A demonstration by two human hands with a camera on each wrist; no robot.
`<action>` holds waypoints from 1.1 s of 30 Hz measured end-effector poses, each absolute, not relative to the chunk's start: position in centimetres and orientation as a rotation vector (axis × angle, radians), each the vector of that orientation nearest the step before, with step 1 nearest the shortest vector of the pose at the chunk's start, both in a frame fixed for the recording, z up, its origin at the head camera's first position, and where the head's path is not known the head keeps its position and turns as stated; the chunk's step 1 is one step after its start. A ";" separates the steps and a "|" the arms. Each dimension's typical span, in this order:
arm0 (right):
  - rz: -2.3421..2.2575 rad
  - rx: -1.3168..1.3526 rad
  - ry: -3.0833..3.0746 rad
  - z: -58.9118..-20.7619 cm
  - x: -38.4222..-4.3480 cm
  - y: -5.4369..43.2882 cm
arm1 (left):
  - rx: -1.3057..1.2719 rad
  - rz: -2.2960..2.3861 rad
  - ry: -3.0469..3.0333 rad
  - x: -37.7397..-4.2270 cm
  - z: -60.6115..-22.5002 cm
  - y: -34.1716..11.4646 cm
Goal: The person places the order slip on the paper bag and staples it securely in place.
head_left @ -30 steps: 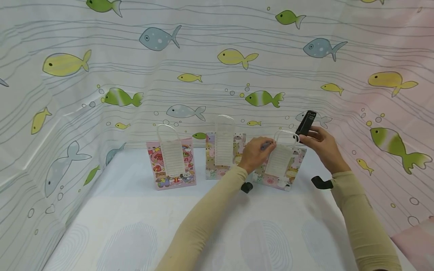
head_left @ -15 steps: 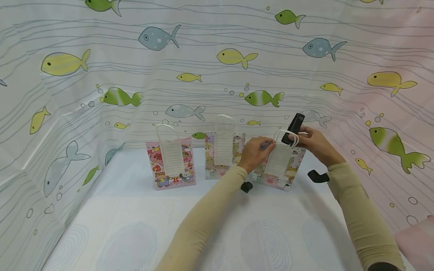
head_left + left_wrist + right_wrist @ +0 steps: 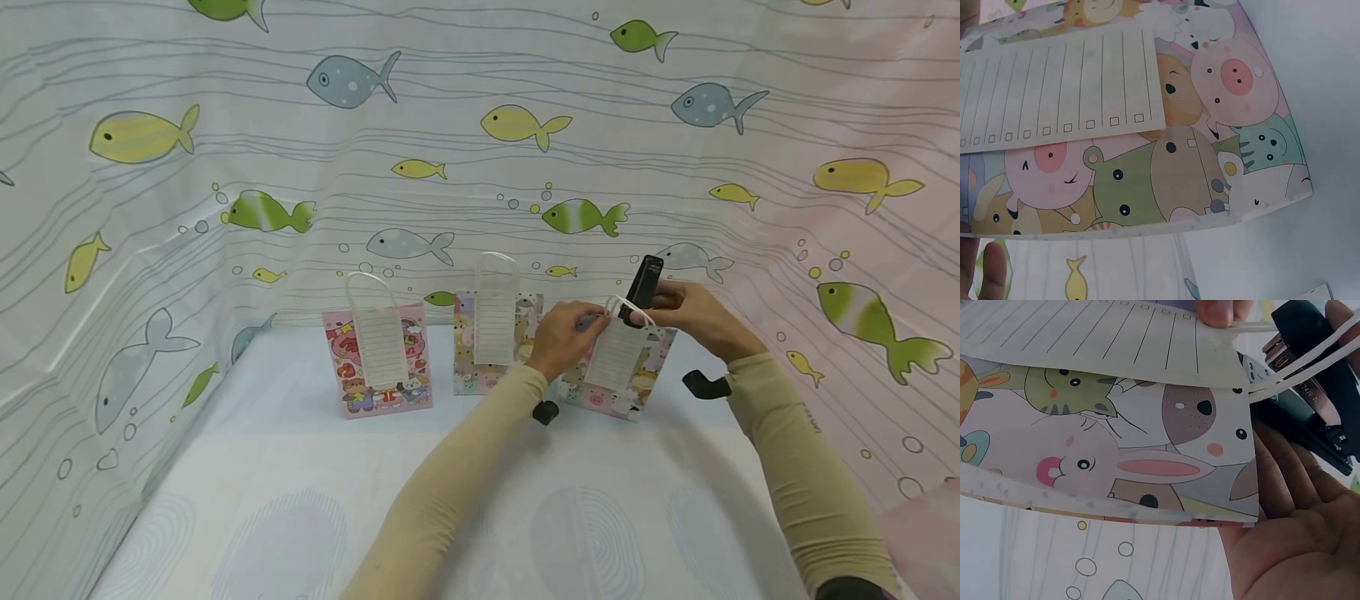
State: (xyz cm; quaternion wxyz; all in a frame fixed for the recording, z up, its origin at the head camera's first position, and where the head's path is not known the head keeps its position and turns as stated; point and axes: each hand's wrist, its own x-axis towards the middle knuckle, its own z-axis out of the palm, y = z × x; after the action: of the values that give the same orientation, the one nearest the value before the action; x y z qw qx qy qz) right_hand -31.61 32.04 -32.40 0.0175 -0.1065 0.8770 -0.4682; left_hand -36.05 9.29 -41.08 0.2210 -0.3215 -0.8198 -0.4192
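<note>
A paper gift bag (image 3: 651,375) with cartoon animals stands at the right of the row, a lined paper sheet (image 3: 615,358) against its front. My left hand (image 3: 561,340) pinches the sheet and the bag's top edge by the white handles (image 3: 632,308). In my right hand (image 3: 701,317) I grip a black stapler (image 3: 643,282) at the bag's top right. The right wrist view shows the stapler (image 3: 1300,369) with its two arms apart, beside the top edge and partly behind the handle cords. The left wrist view shows mostly the bag's front (image 3: 1166,181); few fingers show.
A pink cartoon bag (image 3: 352,375) stands at the left and another animal bag (image 3: 465,367) in the middle, each with a lined sheet on its front. A fish-print sheet (image 3: 450,200) hangs behind. The white tabletop (image 3: 337,475) stretches in front.
My right hand has carried the stapler left and slightly down, from right of the handles to the bag's top edge. The handle loops have tipped slightly lower. My left hand stays put.
</note>
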 end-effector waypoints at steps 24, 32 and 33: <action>-1.265 -0.287 2.838 -32.4 -30.9 30.7 | -0.875 -1.196 -2.311 -36.0 -41.0 9.3; -1.179 -0.230 2.882 -32.9 -31.0 30.6 | -0.881 -1.196 -2.294 -36.2 -41.1 9.3; -1.178 -0.230 2.886 -33.0 -31.0 30.6 | -0.883 -1.199 -2.292 -36.2 -41.2 9.3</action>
State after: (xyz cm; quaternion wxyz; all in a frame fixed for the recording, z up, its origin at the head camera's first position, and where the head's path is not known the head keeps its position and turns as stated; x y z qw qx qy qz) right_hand -31.00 30.64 -32.97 0.0082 -0.0735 0.9233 -0.3769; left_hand -36.18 9.27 -41.18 0.2029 -0.3162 -0.8212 -0.4295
